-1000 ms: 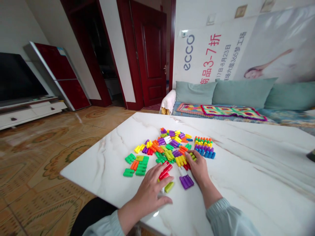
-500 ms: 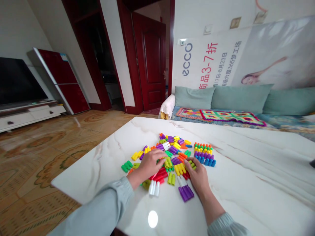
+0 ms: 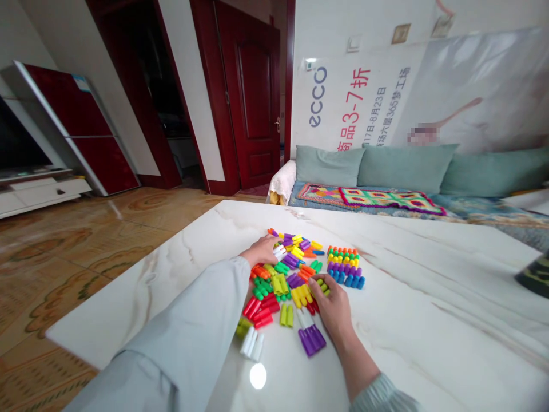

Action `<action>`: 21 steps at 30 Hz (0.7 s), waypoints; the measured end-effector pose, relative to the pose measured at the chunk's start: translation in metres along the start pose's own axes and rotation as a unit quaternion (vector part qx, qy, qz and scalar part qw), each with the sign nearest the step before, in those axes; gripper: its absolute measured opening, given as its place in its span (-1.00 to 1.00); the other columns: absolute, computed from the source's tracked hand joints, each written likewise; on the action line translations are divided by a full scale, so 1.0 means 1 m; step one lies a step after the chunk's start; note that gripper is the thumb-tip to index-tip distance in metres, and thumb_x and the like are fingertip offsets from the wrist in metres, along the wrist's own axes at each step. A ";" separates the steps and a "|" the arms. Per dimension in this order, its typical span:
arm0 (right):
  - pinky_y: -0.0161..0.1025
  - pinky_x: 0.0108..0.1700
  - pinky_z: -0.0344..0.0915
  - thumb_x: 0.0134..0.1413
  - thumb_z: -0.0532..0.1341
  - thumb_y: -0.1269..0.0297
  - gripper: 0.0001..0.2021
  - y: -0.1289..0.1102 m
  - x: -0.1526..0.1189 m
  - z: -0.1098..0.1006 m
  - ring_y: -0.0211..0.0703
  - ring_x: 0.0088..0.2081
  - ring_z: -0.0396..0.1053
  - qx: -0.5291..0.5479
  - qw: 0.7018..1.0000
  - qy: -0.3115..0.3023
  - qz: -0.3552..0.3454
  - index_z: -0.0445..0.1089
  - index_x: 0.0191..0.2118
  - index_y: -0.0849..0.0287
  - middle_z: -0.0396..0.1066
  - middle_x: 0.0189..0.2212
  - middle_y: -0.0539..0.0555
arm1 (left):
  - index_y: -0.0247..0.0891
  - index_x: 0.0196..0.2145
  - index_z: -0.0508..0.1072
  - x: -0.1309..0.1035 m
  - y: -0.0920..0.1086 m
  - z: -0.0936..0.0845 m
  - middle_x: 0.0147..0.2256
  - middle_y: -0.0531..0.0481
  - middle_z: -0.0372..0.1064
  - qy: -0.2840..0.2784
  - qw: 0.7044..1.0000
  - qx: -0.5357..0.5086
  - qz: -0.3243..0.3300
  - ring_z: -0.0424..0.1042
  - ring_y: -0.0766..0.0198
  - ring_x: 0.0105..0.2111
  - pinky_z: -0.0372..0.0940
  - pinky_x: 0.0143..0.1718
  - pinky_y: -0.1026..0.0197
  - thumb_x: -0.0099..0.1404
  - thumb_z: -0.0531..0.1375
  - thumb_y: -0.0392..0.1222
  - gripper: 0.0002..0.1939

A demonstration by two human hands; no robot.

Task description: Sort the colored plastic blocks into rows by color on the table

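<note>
Bright plastic tube-shaped pieces with rounded tips, many side by side in short rows, lie heaped on the white marble-patterned table [image 3: 412, 309]. My left hand [image 3: 262, 250] is stretched over the far left of the heap, fingers apart, beside a white piece [image 3: 279, 253]; its fingertips are partly hidden. My right hand [image 3: 332, 300] has its fingers closed around yellow-green pieces [image 3: 321, 286] at the heap's right side. Close by lie yellow pieces [image 3: 301, 295] and purple pieces [image 3: 312, 340]. Red pieces [image 3: 259, 311] and white pieces [image 3: 253, 345] are below my left forearm.
Right of the heap stands an ordered block of pieces in orange, green, yellow, purple and blue rows [image 3: 345, 267]. A dark object [image 3: 534, 276] is at the table's right edge. Behind the table is a sofa with green cushions [image 3: 407, 167].
My left hand has moved away from me, from the heap's middle to its far left, uncovering green and orange pieces. My right hand keeps its place. The view has shifted slightly right.
</note>
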State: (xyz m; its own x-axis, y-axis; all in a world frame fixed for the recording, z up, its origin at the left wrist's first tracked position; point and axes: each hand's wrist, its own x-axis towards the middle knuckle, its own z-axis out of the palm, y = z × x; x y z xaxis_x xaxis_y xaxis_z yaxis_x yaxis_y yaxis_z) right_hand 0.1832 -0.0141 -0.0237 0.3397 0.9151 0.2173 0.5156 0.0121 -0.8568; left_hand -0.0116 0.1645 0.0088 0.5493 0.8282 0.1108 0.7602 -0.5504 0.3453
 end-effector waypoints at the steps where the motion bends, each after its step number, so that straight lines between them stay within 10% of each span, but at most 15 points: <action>1: -0.25 -0.33 0.24 0.11 0.12 -0.11 -0.63 0.000 0.000 0.000 -0.05 -0.35 0.43 -0.002 1.000 0.000 0.003 0.45 -0.27 0.09 0.52 -0.41 0.07 | -0.27 0.13 0.39 0.003 -0.001 0.001 0.09 -0.22 0.30 0.000 1.000 0.000 0.003 0.37 -0.08 0.03 0.28 0.08 0.08 -0.17 0.32 -0.29 -0.20; 21: -0.26 -0.34 0.21 0.11 0.10 -0.10 -0.63 -0.001 0.002 0.000 -0.05 -0.35 0.44 -0.018 1.000 -0.003 0.005 0.46 -0.26 0.08 0.53 -0.38 0.08 | -0.28 -0.38 0.52 -0.025 0.016 -0.016 -0.34 -0.01 0.41 0.128 0.967 -0.220 0.013 0.39 0.20 -0.28 0.30 -0.18 0.21 -0.05 0.27 -0.33 -0.81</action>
State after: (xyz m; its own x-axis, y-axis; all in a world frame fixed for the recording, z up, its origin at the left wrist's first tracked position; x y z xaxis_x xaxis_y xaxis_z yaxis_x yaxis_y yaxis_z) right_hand 0.1828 -0.0122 -0.0221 0.3402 0.9174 0.2067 0.5397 -0.0105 -0.8418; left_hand -0.0190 0.1364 0.0261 0.4203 0.8445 0.3319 0.4950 -0.5200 0.6961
